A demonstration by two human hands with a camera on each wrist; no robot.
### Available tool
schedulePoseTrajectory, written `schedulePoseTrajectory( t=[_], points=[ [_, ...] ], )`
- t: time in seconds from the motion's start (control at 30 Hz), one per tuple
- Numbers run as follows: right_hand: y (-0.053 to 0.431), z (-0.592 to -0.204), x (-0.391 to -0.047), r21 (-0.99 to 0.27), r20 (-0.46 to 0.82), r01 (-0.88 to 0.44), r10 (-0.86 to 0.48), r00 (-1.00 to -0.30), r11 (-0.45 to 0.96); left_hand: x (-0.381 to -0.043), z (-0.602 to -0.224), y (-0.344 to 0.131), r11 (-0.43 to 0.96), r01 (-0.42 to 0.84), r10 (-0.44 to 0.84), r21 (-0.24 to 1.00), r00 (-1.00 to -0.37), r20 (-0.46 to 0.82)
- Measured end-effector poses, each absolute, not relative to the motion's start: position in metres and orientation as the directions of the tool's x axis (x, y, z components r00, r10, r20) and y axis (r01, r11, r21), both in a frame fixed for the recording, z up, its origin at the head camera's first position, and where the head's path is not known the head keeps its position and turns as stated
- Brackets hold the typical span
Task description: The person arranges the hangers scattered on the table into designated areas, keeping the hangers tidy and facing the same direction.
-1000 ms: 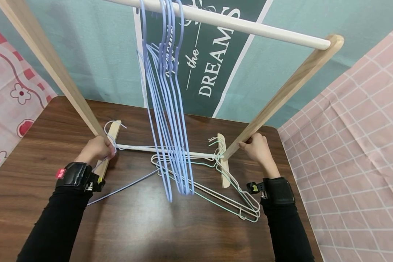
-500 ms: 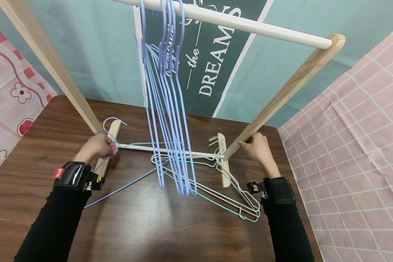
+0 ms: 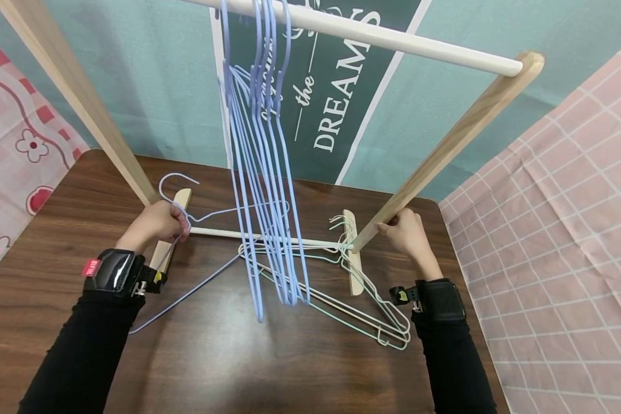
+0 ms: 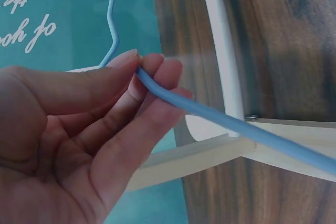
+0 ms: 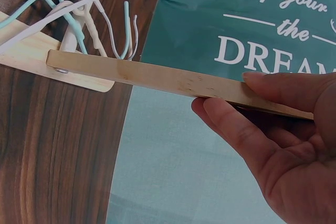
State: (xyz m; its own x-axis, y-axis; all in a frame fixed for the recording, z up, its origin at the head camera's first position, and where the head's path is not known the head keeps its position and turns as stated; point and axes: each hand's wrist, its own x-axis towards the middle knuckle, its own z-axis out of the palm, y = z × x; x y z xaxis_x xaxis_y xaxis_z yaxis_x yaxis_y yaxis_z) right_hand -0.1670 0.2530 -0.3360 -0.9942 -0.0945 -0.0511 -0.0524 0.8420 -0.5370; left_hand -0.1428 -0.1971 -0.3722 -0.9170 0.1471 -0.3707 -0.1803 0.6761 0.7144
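Note:
My left hand pinches a blue clothes hanger near its neck, by the left post of the wooden garment rack. In the left wrist view the hanger's blue wire runs between thumb and fingertips. My right hand grips the rack's right post low down, thumb on one side and fingers on the other; the right wrist view shows this wooden post between them. Several blue hangers hang from the white top rail. White and mint-green hangers lie over the lower bar's right end.
The rack's white lower bar joins two wooden feet, the right foot partly under the loose hangers. A dark wood table carries everything. Behind hangs a teal cloth with lettering; a pink checked cloth borders the right.
My left hand has risen slightly with the blue hanger, whose hook and upper arm stand higher. The hanging hangers sway a little. My right hand stays on the post.

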Motion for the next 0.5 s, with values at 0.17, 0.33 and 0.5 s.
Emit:
schedulePoseTrajectory(
  t=[0.17, 0.33, 0.5],
  points=[
    [0.253, -0.336, -0.168, -0.533, -0.046, -0.057, -0.096, -0.994, 0.844, -0.144, -0.365, -0.195, 0.667, -0.197, 0.136, 0.719, -0.916, -0.377],
    [0.252, -0.336, -0.167, -0.530, -0.043, -0.059, -0.096, -0.994, 0.846, -0.145, -0.362, -0.192, 0.672, -0.191, 0.131, 0.716, -0.920, -0.368],
    [0.252, -0.336, -0.166, -0.534, -0.043, -0.059, -0.097, -0.994, 0.843, -0.146, -0.359, -0.190, 0.677, -0.174, 0.124, 0.715, -0.931, -0.344]
  ],
)
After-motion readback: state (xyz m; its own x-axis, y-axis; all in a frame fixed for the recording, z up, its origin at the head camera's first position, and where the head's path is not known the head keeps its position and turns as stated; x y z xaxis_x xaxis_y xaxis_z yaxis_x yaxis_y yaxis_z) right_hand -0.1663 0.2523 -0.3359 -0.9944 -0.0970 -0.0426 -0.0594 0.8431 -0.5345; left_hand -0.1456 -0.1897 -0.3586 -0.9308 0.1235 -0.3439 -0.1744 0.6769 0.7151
